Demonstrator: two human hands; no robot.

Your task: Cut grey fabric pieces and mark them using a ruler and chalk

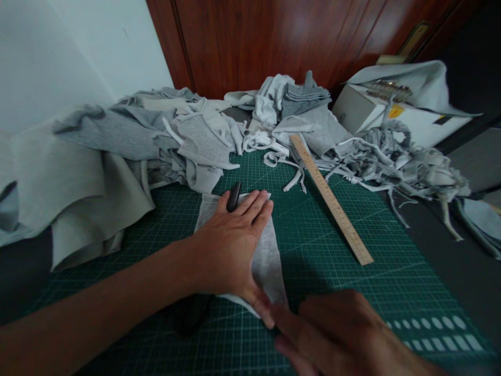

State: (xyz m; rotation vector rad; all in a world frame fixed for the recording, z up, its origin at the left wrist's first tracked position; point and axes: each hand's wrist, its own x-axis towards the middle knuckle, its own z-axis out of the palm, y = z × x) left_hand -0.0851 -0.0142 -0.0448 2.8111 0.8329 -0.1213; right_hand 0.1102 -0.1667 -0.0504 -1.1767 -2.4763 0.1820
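Observation:
A grey piece of fabric [270, 261] lies on the green cutting mat [309, 235]. My left hand [235, 250] rests flat on it with the fingers spread, its thumb at the fabric's near edge. A dark, narrow object [234, 197] sticks up by the left index finger; its lower part is hidden. My right hand [336, 334] is at the fabric's near right corner, close to the left thumb. Its fingers are bent together and slightly blurred, and what they hold, if anything, is hidden.
Right of the fabric lies a wooden ruler [332, 201]. Grey cloth [125, 130] is heaped along the back and left. Tangled fabric strips [399, 156] spread at the right, before a white box [364, 109]. A brown wooden panel [266, 42] stands behind.

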